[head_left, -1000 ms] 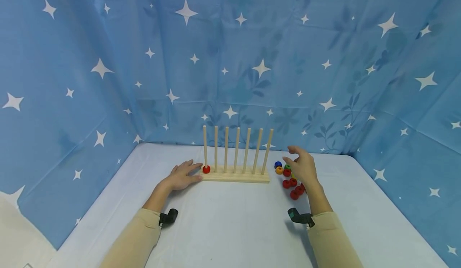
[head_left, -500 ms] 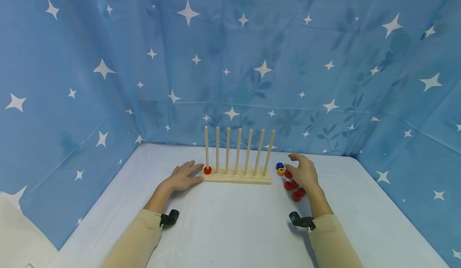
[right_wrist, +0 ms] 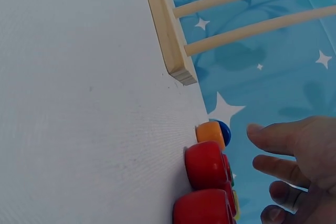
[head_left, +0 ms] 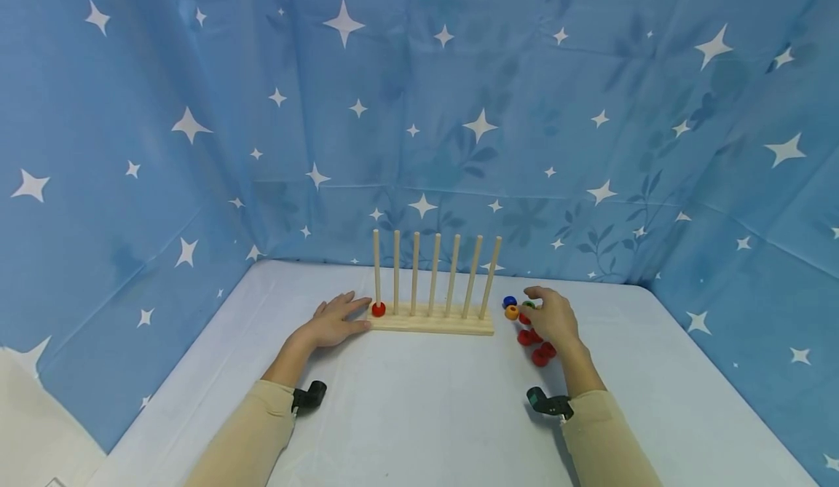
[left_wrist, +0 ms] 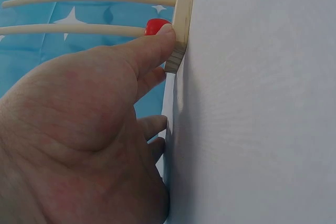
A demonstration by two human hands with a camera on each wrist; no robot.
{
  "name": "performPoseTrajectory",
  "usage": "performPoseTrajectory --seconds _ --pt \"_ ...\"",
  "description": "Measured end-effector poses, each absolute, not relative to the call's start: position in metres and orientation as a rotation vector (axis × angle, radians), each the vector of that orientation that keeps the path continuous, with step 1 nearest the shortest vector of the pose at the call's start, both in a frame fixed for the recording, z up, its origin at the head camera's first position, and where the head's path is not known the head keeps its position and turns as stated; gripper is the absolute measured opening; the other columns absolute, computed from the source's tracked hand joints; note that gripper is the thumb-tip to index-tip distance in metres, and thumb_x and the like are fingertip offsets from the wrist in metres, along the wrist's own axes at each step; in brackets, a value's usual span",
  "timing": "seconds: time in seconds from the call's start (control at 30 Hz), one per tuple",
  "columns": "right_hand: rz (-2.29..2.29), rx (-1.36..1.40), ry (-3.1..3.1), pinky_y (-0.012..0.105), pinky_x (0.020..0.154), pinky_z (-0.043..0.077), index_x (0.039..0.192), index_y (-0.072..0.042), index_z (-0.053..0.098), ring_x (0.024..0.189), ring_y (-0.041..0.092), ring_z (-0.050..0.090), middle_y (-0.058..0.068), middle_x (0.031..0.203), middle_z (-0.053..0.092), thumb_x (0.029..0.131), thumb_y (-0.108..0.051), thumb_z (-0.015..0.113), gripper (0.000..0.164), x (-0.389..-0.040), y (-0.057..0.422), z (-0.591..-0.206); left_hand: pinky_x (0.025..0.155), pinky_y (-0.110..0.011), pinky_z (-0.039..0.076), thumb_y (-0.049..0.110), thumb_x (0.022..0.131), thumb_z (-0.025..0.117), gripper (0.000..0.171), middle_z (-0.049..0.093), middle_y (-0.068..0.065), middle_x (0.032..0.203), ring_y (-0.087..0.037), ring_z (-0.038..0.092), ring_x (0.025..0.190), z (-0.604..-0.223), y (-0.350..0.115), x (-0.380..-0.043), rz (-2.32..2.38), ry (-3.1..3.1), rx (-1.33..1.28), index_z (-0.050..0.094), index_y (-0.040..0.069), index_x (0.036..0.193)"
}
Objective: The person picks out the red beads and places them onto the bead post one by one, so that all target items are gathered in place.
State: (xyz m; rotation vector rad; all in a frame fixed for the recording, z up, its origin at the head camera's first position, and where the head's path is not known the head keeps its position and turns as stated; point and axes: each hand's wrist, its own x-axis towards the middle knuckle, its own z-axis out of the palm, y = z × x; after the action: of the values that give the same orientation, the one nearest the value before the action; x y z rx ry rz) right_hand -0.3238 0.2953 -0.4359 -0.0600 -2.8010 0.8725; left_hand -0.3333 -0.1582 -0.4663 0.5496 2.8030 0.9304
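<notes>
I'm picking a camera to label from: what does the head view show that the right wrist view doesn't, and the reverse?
Only the head view shows the left hand at the peg rack's left end, the threaded red bead on the leftmost peg, and all seven pegs. Only the right wrist view shows a sliver of a yellow bead and the rack's right end face. Both show the right hand, loose red beads, an orange bead, a blue bead, and the starry backdrop.

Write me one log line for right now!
left hand: holding peg rack | right hand: above loose beads | leftmost peg: one red bead
</notes>
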Motion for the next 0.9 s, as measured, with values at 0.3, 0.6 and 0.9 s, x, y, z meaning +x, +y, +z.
performPoseTrajectory --seconds 0.3,0.6,0.9 --pt "0.854 -0.091 -2.825 0.061 0.097 0.051 0.14 -0.003 0.063 0.124 0.043 0.06 0.023 0.14 0.063 0.1 -0.023 0.07 0.045 -0.325 0.297 -0.442 0.124 -0.071 0.0 0.041 0.104 0.061 0.064 0.021 -0.027 0.17 -0.05 0.011 0.159 -0.465 -0.157 -0.333 0.941 2.791 0.562 0.043 0.015 0.16" --pt "0.807 -0.115 -2.864 0.057 0.087 0.055 0.133 -0.003 0.068 0.107 0.039 0.065 0.024 0.127 0.069 0.098 -0.022 0.072 0.04 -0.327 0.3 -0.446 0.125 -0.07 -0.002 0.044 0.104 0.059 0.067 0.018 -0.028 0.17 -0.05 0.008 0.159 -0.467 -0.158 -0.332 0.949 2.787 0.572 0.041 0.015 0.161" --pt "0.783 -0.122 -2.897 0.055 0.086 0.053 0.126 -0.005 0.073 0.106 0.038 0.066 0.02 0.119 0.074 0.095 -0.021 0.075 0.035 -0.327 0.301 -0.447 0.124 -0.071 -0.001 0.045 0.104 0.06 0.066 0.019 -0.028 0.17 -0.051 0.009 0.158 -0.467 -0.158 -0.334 0.943 2.78 0.566 0.042 0.016 0.161"
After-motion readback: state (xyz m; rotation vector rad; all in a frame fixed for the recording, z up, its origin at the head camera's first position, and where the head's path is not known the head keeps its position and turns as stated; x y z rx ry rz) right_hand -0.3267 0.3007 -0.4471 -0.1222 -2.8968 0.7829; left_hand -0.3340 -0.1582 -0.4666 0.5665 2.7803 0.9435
